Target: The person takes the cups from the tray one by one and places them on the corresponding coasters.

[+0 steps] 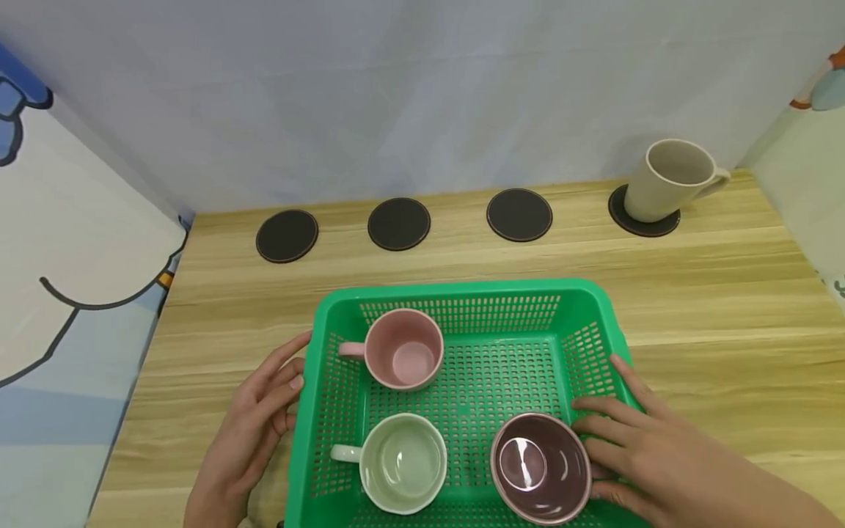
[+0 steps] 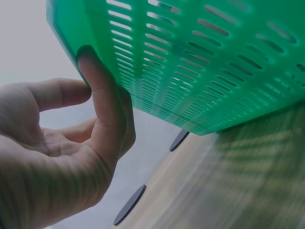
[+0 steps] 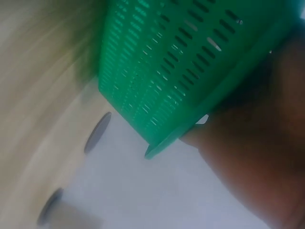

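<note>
A green plastic basket [image 1: 462, 287] with perforated sides stands on the table. Inside it are a pink mug [image 1: 404, 348], a pale green mug [image 1: 404, 463] and a dark purple mug [image 1: 541, 469]. My left hand [image 1: 254, 422] touches the basket's left side from outside, fingers loosely bent; a fingertip meets the green wall in the left wrist view. Reaching over the right rim, my right hand [image 1: 643, 447] pinches the purple mug's handle between thumb and finger, the handle mostly covered. Another finger of it lies on the rim. In the right wrist view, the fingers are hidden.
Behind the basket lie three bare black coasters: left [image 1: 287, 236], middle [image 1: 399, 224] and right [image 1: 519, 215]. A tall beige mug [image 1: 660, 187] stands on another black coaster [image 1: 643, 226] at the far right. A pale cloth [image 1: 396, 103] hangs along the table's back edge.
</note>
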The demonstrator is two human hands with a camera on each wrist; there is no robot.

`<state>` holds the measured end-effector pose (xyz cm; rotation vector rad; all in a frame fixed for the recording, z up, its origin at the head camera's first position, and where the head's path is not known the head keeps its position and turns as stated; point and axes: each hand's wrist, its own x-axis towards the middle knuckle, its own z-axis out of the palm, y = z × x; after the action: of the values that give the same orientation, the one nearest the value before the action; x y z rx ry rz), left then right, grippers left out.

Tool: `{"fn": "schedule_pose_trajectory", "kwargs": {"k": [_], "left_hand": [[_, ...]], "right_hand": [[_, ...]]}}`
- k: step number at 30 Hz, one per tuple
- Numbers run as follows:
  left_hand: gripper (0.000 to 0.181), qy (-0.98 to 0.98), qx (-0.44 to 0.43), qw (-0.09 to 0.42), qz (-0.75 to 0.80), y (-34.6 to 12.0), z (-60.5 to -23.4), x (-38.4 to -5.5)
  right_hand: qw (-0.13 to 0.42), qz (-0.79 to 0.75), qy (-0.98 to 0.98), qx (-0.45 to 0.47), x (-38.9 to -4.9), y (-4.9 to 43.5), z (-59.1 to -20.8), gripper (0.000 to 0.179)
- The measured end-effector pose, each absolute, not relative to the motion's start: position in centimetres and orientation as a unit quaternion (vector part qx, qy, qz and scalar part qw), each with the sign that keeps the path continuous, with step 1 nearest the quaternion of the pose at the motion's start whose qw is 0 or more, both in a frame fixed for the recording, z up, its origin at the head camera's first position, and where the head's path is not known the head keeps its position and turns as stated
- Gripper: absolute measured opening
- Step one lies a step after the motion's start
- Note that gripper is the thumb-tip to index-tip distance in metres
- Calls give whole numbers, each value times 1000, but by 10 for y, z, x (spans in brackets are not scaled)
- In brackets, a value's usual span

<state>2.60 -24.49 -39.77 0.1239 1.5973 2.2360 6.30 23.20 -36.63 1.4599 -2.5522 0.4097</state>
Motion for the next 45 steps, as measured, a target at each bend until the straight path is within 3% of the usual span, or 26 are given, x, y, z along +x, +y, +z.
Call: {"fn": "schedule_pose_trajectory", "kwargs": {"k": [8, 19, 26, 33, 45], "left_hand": [[53, 568, 50, 193, 798, -245, -398, 26], [53, 567, 59, 190, 799, -244, -397, 25], [53, 574, 54, 192, 794, -244, -397, 25], [53, 574, 48, 192, 794, -244, -396, 26], [53, 575, 47, 194, 793, -244, -396, 26]], "right_hand": [[82, 173, -854, 484, 62, 228, -363, 33], [73, 180, -855, 480, 59, 221, -356, 42], [35, 194, -876, 441, 64, 215, -353, 14], [12, 212, -878, 429, 61, 210, -352, 17], [65, 302, -837, 452, 55, 205, -362, 3]]}}
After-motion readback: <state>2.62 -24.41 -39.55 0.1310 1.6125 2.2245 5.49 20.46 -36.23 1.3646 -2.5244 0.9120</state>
